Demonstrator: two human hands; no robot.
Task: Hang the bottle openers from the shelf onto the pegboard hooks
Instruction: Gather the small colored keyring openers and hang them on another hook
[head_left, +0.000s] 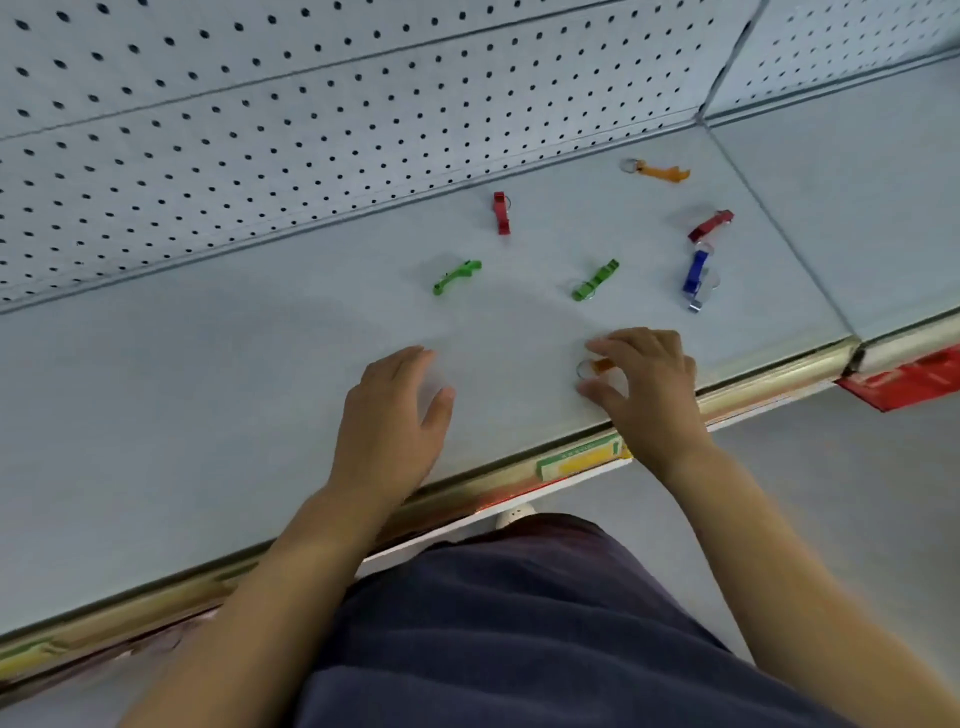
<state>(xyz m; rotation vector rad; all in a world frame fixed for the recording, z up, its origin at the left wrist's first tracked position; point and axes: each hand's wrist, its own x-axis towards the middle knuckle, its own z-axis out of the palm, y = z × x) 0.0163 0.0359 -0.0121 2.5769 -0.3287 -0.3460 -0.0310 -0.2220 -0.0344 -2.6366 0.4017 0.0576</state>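
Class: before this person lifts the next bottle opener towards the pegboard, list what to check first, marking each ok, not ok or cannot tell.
1. Right hand over an opener: ok, its fingers arch over the front orange bottle opener.
2. Grip closed on it: cannot tell; thumb and fingers flank its key ring.
3. Left hand free: ok, open, holding nothing.
4. Hooks on the pegboard: not ok, none in view.
5. More stock on the shelf: ok, a blue bottle opener and others lie farther back.

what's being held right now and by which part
Right hand grips the orange bottle opener by its body, ring end free; left hand holds nothing.
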